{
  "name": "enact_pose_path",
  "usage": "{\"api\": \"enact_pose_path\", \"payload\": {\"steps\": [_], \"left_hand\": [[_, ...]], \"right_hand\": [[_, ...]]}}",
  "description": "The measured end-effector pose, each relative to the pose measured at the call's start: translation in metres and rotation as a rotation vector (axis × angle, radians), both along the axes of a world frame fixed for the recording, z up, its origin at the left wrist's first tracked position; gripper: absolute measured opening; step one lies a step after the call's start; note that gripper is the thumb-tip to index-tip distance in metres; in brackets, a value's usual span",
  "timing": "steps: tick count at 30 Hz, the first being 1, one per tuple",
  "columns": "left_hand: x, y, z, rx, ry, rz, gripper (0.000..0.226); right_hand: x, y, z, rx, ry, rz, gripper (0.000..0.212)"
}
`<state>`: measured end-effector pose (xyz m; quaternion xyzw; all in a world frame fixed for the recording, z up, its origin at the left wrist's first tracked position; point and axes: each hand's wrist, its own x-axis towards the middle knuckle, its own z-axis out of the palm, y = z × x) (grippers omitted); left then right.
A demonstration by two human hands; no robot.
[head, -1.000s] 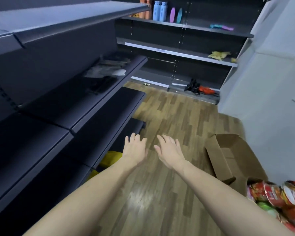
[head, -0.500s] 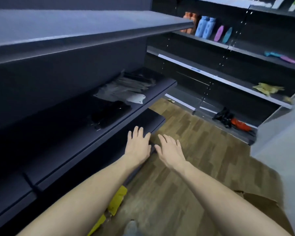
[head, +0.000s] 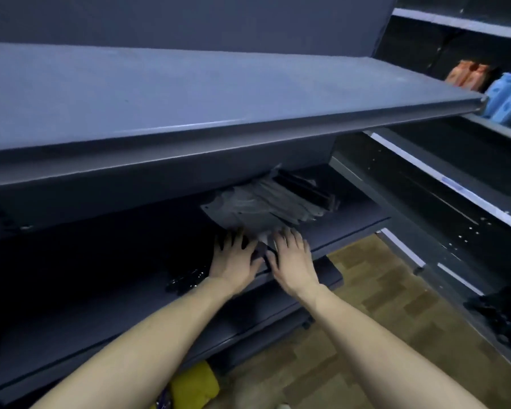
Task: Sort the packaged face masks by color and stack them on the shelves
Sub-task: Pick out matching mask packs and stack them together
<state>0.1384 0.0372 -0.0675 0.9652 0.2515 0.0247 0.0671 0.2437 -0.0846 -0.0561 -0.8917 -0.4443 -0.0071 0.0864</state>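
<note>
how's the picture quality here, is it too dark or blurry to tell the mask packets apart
Head view: dim, bluish light; the top shelf catches a pale sheen, while the shelf below sits in deep shadow. The grey mask packets show, but the dark packets to their left nearly vanish. Left hand and right hand are slightly soft. Wide-angle lens bends the shelf edges.

We find no text, brand, number or sign that we can read. A pale label strip [head: 452, 184] runs along the edge of a shelf on the right, but any print on it is blurred. The orange packs [head: 466, 74] and blue packs [head: 506, 98] beyond it show shapes only, no legible lettering.
</note>
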Motion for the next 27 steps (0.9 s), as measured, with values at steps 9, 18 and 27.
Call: {"api": "enact_pose_path", "payload": {"steps": [9, 18, 27], "left_hand": [[0.01, -0.003, -0.008, -0.017, -0.158, 0.197, 0.056], [-0.011, 0.007, -0.004, -0.105, -0.161, 0.231, 0.062], [-0.029, 0.014, -0.004, -0.099, -0.145, 0.205, 0.055]], "right_hand": [[0.05, 0.061, -0.012, -0.001, 0.053, 0.327, 0.064], [0.056, 0.064, -0.019, 0.159, 0.195, 0.41, 0.063], [0.058, 0.061, -0.021, 0.188, 0.249, 0.346, 0.053]]}}
